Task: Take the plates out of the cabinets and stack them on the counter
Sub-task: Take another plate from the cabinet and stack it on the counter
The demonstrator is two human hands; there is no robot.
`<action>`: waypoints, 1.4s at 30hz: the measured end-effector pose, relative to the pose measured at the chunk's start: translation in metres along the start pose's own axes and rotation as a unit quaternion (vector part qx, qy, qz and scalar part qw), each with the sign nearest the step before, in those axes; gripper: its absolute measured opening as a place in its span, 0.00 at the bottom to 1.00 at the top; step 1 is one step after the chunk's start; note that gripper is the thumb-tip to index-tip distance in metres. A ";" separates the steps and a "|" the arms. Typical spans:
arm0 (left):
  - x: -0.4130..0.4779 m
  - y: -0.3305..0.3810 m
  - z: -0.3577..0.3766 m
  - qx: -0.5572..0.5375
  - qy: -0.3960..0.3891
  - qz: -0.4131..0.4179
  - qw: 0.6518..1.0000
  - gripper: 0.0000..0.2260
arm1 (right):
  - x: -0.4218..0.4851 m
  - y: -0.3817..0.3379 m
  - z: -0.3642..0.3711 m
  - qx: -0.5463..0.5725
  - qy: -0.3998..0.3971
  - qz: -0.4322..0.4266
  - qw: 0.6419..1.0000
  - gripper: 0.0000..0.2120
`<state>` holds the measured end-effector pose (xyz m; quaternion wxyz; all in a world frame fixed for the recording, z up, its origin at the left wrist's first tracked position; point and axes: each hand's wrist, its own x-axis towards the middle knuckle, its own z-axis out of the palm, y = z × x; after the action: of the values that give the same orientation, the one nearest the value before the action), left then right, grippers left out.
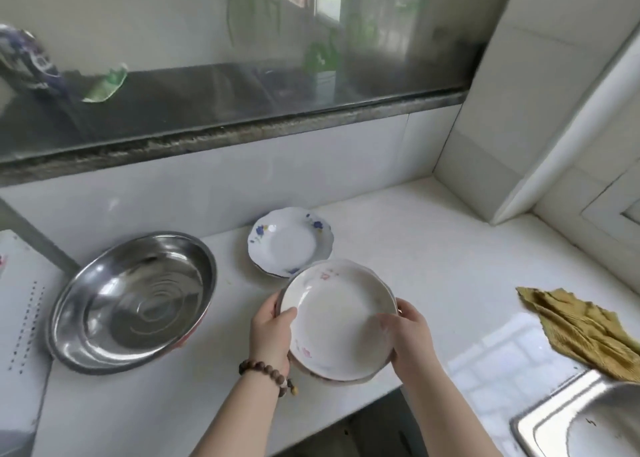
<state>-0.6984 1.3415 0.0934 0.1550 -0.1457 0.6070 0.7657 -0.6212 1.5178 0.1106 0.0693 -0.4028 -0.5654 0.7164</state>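
While I carry the pink-flowered plates [337, 321], my left hand [272, 335] and right hand [410, 338] have their fingers clamped on opposite rims, thumbs over the top edge. Looks like two nested: a second rim shows underneath. They seem clear of the bench [433, 248], not set down yet. The blue-flowered plate [289, 240] sits on the bench just beyond my fingertips, so the stack is started. A steel basin [133, 300] lies left of the left fingers. Cabinets are out of view, so I can't tell how many plates remain.
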 end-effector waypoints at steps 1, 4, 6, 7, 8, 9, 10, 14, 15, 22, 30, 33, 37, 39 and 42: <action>0.008 0.006 0.000 -0.004 0.007 0.003 1.000 0.17 | 0.009 -0.005 0.009 -0.004 -0.005 0.000 1.000 0.22; 0.033 0.022 -0.003 -0.006 0.025 0.008 1.000 0.17 | 0.032 -0.019 0.033 -0.012 -0.021 -0.001 1.000 0.23; 0.049 0.032 -0.004 0.002 0.034 0.013 0.999 0.17 | 0.045 -0.027 0.048 -0.019 -0.032 -0.007 0.999 0.22; 0.057 0.037 -0.004 0.010 0.041 0.020 0.999 0.17 | 0.052 -0.031 0.054 -0.024 -0.039 -0.012 0.999 0.21; 0.064 0.041 -0.003 0.020 0.052 0.029 0.998 0.16 | 0.058 -0.035 0.061 -0.029 -0.045 -0.017 0.998 0.21; 0.071 0.045 -0.002 0.032 0.067 0.040 0.996 0.15 | 0.065 -0.039 0.067 -0.036 -0.051 -0.022 0.998 0.21; 0.078 0.048 0.000 0.043 0.083 0.049 0.994 0.14 | 0.073 -0.043 0.073 -0.045 -0.055 -0.028 0.997 0.20; 0.111 0.059 0.006 0.069 0.139 0.053 0.986 0.15 | 0.104 -0.060 0.098 -0.098 -0.062 -0.081 0.990 0.10; 0.119 0.060 0.007 0.080 0.149 0.059 0.984 0.15 | 0.112 -0.063 0.104 -0.107 -0.062 -0.093 0.988 0.07; 0.163 0.065 0.011 0.144 0.176 0.084 0.970 0.11 | 0.162 -0.071 0.136 -0.178 -0.069 -0.135 0.972 0.11; 0.191 0.057 0.013 0.225 0.212 0.080 0.948 0.15 | 0.192 -0.061 0.148 -0.223 -0.098 -0.120 0.963 0.11; 0.197 0.053 0.013 0.245 0.213 0.075 0.943 0.17 | 0.199 -0.058 0.147 -0.240 -0.111 -0.118 0.957 0.11; 0.200 0.048 0.015 0.266 0.217 0.069 0.937 0.18 | 0.204 -0.053 0.146 -0.247 -0.113 -0.106 0.957 0.10; 0.201 0.045 0.015 0.275 0.219 0.072 0.933 0.18 | 0.204 -0.051 0.147 -0.252 -0.111 -0.100 0.956 0.11; 0.199 0.041 0.014 0.287 0.224 0.075 0.929 0.17 | 0.203 -0.049 0.148 -0.266 -0.104 -0.096 0.953 0.15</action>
<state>-0.8973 1.3584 0.0508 -0.0075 -0.2165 0.8286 0.5162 -0.8710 1.5362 0.0567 -0.0311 -0.2740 -0.7758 0.5675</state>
